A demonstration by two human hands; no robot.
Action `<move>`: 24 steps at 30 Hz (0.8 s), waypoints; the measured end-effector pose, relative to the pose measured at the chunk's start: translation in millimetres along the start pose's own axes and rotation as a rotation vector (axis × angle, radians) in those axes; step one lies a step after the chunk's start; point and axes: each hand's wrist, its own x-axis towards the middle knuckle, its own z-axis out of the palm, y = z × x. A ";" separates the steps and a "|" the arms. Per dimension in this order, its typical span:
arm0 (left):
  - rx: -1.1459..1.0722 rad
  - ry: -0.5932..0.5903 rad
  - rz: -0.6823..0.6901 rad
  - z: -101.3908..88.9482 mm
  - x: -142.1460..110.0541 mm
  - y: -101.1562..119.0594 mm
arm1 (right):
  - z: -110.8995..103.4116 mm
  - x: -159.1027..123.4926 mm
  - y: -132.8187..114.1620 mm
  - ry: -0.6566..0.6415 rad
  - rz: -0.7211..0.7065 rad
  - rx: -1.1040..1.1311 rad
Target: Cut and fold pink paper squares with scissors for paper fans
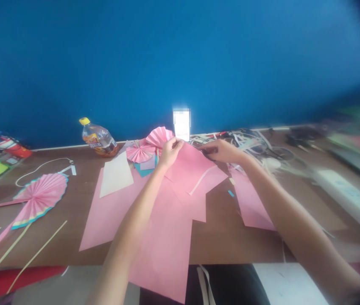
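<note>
My left hand [171, 152] pinches the upper left edge of a pink paper sheet [192, 163], thumb on top. At the sheet's far right edge, my right hand [220, 151] is closed with its fingers bent. A small dark thing [210, 150] shows under those fingers, too blurred to name. A pale paper strip [201, 180] lies across the held sheet. Beneath it are more pink sheets [167, 237], one hanging over the table's front edge. Behind my left hand lie pleated pink paper fans [140, 151].
A larger pleated fan [44, 195] lies left beside thin strips [40, 254]. A bottle with a yellow cap [99, 137] and a bright phone-like screen [182, 125] stand near the blue wall. Paper scraps [246, 142] are heaped behind my right hand. A power strip [351, 195] lies right.
</note>
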 end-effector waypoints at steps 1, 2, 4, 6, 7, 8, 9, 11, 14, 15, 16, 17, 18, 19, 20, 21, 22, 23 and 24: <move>-0.004 0.005 0.002 -0.1 0.0 -0.1 | 0.1 -0.2 -1.7 -0.001 -0.001 0.004; -0.007 0.007 0.003 -0.3 0.0 -0.1 | 0.4 -0.2 -2.9 -0.001 -0.003 0.009; -0.006 0.001 0.004 -0.8 -0.1 0.5 | 1.3 0.4 -3.7 0.009 -0.007 0.016; 0.003 -0.009 0.005 -1.4 -0.3 1.7 | 2.3 1.4 -2.3 0.020 -0.010 0.020; 0.008 -0.012 0.008 -1.6 -0.4 2.3 | 2.8 1.8 -1.1 0.024 -0.012 0.021; 0.010 -0.013 0.012 -1.8 -0.5 2.9 | 3.2 2.2 0.0 0.026 -0.012 0.021; 0.009 -0.015 0.016 -2.0 -0.5 3.3 | 3.5 2.4 1.0 0.028 -0.012 0.021; 0.000 -0.015 0.027 -2.2 -0.6 3.2 | 3.8 2.5 1.9 0.032 -0.009 0.022; -0.028 -0.017 0.039 -2.5 -0.6 0.6 | 3.6 1.9 0.5 0.022 -0.008 0.041; -0.033 -0.017 0.039 -2.6 -0.5 -0.7 | 3.5 1.6 -0.4 0.013 -0.009 0.051; -0.033 -0.014 0.036 -2.6 -0.4 -2.2 | 3.4 1.3 -1.4 0.005 -0.011 0.059; -0.030 -0.010 0.032 -2.7 -0.2 -3.6 | 3.2 1.0 -2.3 -0.003 -0.012 0.066; -0.024 -0.008 0.029 -2.8 -0.1 -4.9 | 3.0 0.7 -3.0 -0.009 -0.012 0.071; -0.019 -0.006 0.027 -2.9 0.1 -6.0 | 2.8 0.5 -3.6 -0.013 -0.012 0.075; -0.017 -0.004 0.027 -3.0 0.3 -6.7 | 2.6 0.4 -3.9 -0.017 -0.010 0.077; -0.017 -0.006 0.027 -3.3 0.5 -7.1 | 2.5 0.3 -3.9 -0.019 -0.008 0.079; -0.021 -0.008 0.027 -3.5 0.6 -7.1 | 2.6 0.2 -3.9 -0.020 -0.004 0.083; -0.024 -0.010 0.028 -3.9 0.7 -6.7 | 2.9 0.2 -3.7 -0.022 0.001 0.090; -0.027 -0.010 0.029 -4.2 0.7 -6.0 | 3.4 0.2 -3.5 -0.024 0.006 0.099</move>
